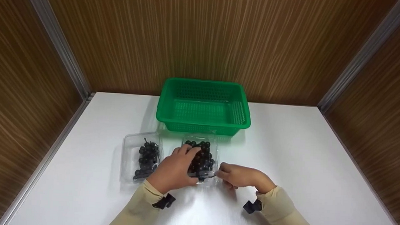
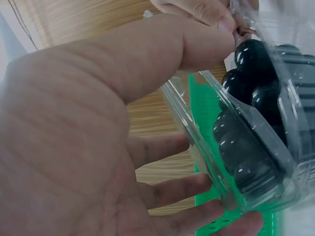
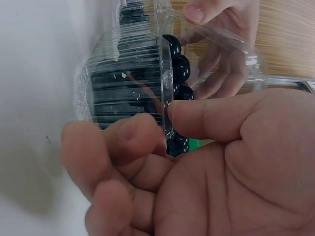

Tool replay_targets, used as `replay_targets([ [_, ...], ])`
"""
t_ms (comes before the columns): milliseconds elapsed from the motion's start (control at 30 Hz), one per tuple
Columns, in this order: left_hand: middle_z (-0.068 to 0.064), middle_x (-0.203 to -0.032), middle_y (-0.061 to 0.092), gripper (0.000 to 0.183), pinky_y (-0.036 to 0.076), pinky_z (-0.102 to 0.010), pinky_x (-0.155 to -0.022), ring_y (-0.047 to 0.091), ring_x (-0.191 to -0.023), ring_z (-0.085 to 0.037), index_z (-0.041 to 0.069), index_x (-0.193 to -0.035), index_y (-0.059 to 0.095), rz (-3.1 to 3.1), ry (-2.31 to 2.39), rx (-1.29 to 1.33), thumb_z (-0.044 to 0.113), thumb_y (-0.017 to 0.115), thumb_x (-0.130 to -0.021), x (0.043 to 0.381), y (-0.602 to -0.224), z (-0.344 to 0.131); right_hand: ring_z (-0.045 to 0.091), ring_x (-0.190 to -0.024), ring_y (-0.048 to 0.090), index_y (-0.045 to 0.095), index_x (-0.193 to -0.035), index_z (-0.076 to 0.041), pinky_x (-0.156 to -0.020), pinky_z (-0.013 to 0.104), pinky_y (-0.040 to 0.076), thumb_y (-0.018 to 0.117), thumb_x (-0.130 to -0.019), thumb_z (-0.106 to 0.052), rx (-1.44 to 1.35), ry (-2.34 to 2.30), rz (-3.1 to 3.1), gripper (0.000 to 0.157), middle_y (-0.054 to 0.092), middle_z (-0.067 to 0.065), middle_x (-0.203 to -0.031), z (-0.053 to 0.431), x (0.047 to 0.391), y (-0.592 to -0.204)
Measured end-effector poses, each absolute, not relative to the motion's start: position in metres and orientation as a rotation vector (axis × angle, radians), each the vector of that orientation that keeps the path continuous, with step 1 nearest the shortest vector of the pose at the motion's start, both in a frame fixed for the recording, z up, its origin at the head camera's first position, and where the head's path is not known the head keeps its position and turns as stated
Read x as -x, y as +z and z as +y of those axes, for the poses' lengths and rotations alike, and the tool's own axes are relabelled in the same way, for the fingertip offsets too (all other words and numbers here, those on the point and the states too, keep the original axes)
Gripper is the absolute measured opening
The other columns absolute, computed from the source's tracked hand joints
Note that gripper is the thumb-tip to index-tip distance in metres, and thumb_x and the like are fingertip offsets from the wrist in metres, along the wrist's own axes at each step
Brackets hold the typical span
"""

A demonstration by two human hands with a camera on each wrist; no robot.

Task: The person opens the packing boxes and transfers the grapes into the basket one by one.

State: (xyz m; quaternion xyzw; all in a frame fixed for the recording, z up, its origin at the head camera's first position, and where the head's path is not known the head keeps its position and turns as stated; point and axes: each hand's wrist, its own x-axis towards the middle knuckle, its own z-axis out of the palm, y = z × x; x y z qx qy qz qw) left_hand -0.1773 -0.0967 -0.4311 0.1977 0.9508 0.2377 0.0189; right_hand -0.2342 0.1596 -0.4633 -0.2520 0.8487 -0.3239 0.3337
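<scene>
A clear plastic clamshell box (image 1: 212, 181) full of dark grapes (image 1: 205, 157) stands in front of the green basket. Its transparent lid (image 2: 179, 105) tilts over the fruit. My left hand (image 1: 175, 170) spreads over the box's left side; in the left wrist view its fairly straight fingers touch the lid's outer face. At the right front, my right hand (image 1: 239, 176) pinches the box's rim between thumb and index finger, the other fingers curled below. To the left lies a second clear box (image 1: 129, 156) with a bunch of dark grapes (image 1: 148, 155).
A green perforated basket (image 1: 203, 125) stands at the back of the white table (image 1: 292, 145), near the wood-patterned rear wall (image 1: 209, 36). Similar side walls (image 1: 374, 75) enclose the table left and right. Dark straps (image 1: 164, 201) show at both wrists.
</scene>
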Motion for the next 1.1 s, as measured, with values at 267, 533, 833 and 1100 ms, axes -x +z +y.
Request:
replay_targets([
  [267,-0.021,-0.151,0.047,0.112,0.057,-0.053,-0.086,0.057,-0.124,-0.04,0.02,-0.166,0.024,2.95,0.755,-0.595,0.051,0.087,-0.078,0.176,-0.424,-0.102,0.02,-0.061,0.056,0.053,-0.101,-0.003,-0.06,0.034,0.048,0.043,-0.111,-0.029,0.676,-0.831,2.215,0.03,0.058,0.007,-0.074,0.16,0.234,-0.464],
  [533,-0.017,-0.164,0.033,0.12,0.047,-0.066,-0.102,0.044,-0.141,-0.044,0.03,-0.164,0.029,2.935,0.844,-0.507,0.096,0.057,-0.069,0.176,-0.418,-0.105,0.019,-0.06,0.055,0.053,-0.101,-0.003,-0.059,0.033,0.048,0.042,-0.111,-0.028,0.662,-0.831,2.223,0.029,0.059,0.006,-0.074,0.159,0.235,-0.463],
  [833,-0.017,-0.163,0.038,0.121,0.037,-0.058,-0.116,0.037,-0.149,-0.037,0.009,-0.162,0.033,3.045,0.832,-0.548,0.092,0.054,-0.077,0.177,-0.416,-0.105,0.02,-0.06,0.056,0.053,-0.102,-0.002,-0.059,0.034,0.047,0.042,-0.111,-0.028,0.653,-0.82,2.234,0.03,0.06,0.008,-0.074,0.159,0.235,-0.463],
  [1100,-0.01,-0.16,0.039,0.099,0.048,-0.049,-0.108,0.043,-0.144,-0.03,0.024,-0.166,0.024,3.186,0.826,-0.774,0.068,0.068,-0.089,0.179,-0.413,-0.109,0.018,-0.059,0.053,0.054,-0.102,-0.006,-0.059,0.035,0.046,0.042,-0.111,-0.031,0.649,-0.802,2.232,0.029,0.061,0.009,-0.073,0.159,0.234,-0.462],
])
